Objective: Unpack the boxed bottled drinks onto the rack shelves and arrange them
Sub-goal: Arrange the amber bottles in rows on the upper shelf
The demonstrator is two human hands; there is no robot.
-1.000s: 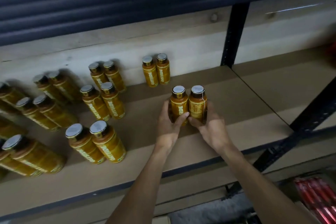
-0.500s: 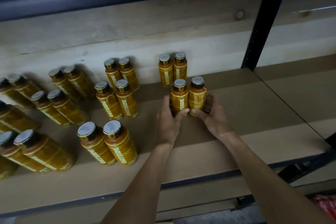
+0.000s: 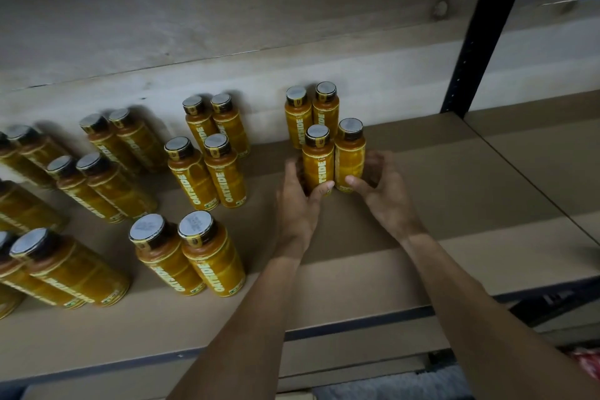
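1. Grip: the left hand wraps the left bottle, thumb across its label; the right hand cups the right bottle. Both bottles stand upright on the shelf, touching each other.
2. Toppling: the back pair stands just behind, so a high push could knock the tall bottles together.
3. Skew: uneven pressure from the hands may split the held pair.
4. Room: the neighbouring pair is near on the left. Bare board runs right toward the black post and forward to the front edge.
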